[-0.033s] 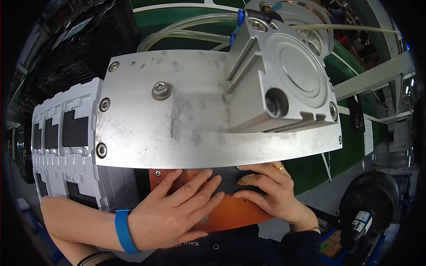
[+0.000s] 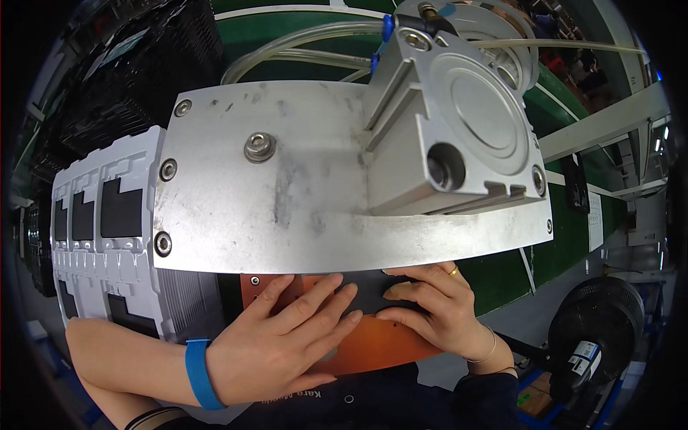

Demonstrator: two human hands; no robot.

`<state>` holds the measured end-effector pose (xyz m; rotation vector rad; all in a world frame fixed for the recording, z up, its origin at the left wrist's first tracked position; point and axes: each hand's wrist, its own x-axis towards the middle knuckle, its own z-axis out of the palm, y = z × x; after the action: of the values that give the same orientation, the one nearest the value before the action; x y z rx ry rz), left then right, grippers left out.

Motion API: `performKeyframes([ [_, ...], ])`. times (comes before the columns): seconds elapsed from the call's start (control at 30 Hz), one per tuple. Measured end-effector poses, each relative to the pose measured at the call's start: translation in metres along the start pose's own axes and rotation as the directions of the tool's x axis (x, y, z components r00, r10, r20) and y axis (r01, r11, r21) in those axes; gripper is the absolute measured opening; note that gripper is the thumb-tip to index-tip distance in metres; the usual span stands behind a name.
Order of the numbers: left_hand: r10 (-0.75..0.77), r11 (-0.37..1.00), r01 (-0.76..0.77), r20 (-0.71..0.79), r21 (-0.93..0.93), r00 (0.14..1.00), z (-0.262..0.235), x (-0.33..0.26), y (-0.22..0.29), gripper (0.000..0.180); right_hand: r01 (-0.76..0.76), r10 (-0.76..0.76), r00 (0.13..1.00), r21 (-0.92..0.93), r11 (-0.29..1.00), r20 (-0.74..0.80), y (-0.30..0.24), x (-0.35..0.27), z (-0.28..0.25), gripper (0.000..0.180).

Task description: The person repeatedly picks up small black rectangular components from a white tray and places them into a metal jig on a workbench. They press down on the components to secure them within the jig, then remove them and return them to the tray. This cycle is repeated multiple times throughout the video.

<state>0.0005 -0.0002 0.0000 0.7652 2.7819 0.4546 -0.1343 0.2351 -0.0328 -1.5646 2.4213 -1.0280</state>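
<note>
Black sheet (image 2: pixel 369 297) lies on the orange plate (image 2: pixel 373 347), tucked under the big metal plate (image 2: pixel 301 201). Stacked white trays (image 2: pixel 107 244) sit far left. My left hand (image 2: pixel 279 344) presses flat, grasping nothing; my right hand (image 2: pixel 437 308) pins the sheet's edge with curled fingertips. Best to keep both pressing evenly. Overhead, the air cylinder (image 2: pixel 466 122) and hoses (image 2: pixel 301 43) crowd the view; a fan (image 2: pixel 595 337) stands right.

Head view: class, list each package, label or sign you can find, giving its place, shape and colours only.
Sign: hanging at right, tall white rectangle, dark print.
Label: on the black motor at lower right, small, white and blue.
Cardboard box: on the floor at lower right, brown, green sticker.
</note>
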Motion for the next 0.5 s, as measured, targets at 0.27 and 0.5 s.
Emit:
performKeyframes([
  [0.27, -0.009, 1.0, 0.009, -0.001, -0.005, 1.0, 0.0012, 0.0012, -0.0027, 0.078, -0.001, 0.001, 1.0, 0.006, 1.0, -0.01, 0.0034, 0.0009, 0.0026, 0.028],
  [0.5, -0.011, 1.0, 0.011, -0.002, 0.0, 1.0, 0.0017, 0.0016, -0.0002, 0.078, 0.01, -0.01, 1.0, 0.001, 1.0, -0.005, 0.0027, -0.0004, 0.0017, 0.026],
])
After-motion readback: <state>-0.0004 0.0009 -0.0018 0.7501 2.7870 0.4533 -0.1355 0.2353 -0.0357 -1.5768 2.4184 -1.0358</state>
